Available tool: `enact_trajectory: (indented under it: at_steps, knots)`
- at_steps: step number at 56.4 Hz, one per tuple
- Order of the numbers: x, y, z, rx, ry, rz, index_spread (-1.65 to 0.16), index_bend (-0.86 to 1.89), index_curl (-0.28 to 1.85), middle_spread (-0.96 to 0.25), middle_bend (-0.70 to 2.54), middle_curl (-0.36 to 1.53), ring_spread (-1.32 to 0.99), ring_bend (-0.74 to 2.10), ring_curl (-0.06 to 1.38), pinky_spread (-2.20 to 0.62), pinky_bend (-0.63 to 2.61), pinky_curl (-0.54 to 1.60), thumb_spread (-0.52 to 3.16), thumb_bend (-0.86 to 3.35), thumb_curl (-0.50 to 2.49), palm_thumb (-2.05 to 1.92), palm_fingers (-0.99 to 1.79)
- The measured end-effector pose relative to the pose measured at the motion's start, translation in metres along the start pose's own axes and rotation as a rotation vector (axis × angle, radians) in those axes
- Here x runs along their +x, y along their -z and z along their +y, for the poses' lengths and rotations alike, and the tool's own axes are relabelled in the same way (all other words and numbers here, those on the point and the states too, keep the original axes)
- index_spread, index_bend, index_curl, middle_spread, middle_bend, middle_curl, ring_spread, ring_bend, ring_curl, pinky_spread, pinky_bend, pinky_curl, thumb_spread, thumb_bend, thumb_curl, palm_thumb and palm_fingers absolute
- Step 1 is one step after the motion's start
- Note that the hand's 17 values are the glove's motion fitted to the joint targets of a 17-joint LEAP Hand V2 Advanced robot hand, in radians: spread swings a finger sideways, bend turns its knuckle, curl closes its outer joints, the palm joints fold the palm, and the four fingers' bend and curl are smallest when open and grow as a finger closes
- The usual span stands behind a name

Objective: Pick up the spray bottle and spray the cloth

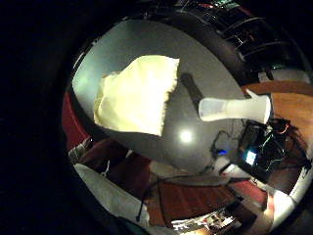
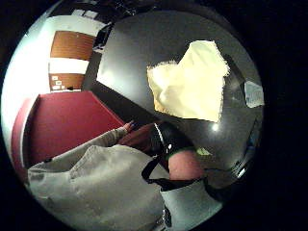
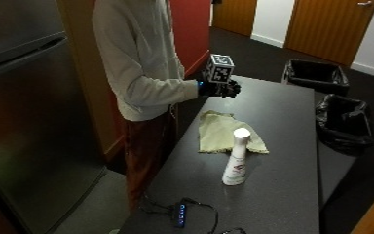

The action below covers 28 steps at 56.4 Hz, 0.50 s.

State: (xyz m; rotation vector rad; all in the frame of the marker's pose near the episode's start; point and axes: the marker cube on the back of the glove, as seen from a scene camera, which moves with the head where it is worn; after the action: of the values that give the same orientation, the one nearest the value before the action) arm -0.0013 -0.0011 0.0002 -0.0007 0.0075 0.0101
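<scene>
A pale yellow cloth (image 3: 222, 131) lies crumpled on the dark grey table (image 3: 284, 190), near its left edge. A white spray bottle (image 3: 237, 158) stands upright just in front of the cloth, nearer the camera and touching nothing else. My gloved right hand (image 3: 219, 89) hovers in the air above the table's left edge, beyond the cloth, fingers loosely curled and holding nothing. Both palm views look down on the cloth (image 1: 137, 95) (image 2: 190, 86) from well above. The bottle (image 1: 234, 108) stands beside the cloth on the table (image 1: 205, 63).
Two black bins lined with bags (image 3: 316, 75) (image 3: 343, 119) stand on the floor past the table's right side. A small hub with cables (image 3: 180, 214) lies at the table's near end. A tall grey appliance (image 3: 25, 122) stands behind the person.
</scene>
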Motion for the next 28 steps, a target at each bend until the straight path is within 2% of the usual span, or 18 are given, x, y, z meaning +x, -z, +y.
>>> enact_trajectory:
  at_steps: [10,28]
  knots:
    - [-0.008,0.006,0.001,0.036,-0.002,0.023,-0.36,0.19,0.16,-0.04,0.22,0.13,0.01,0.18,0.07,0.16,0.33,0.16,0.75,0.21,0.19,0.54,0.13]
    - [-0.003,0.027,0.027,0.179,-0.087,0.055,-0.42,0.18,0.25,-0.05,0.2,0.22,0.01,0.19,0.12,0.2,0.32,0.24,0.93,0.07,0.29,0.61,0.09]
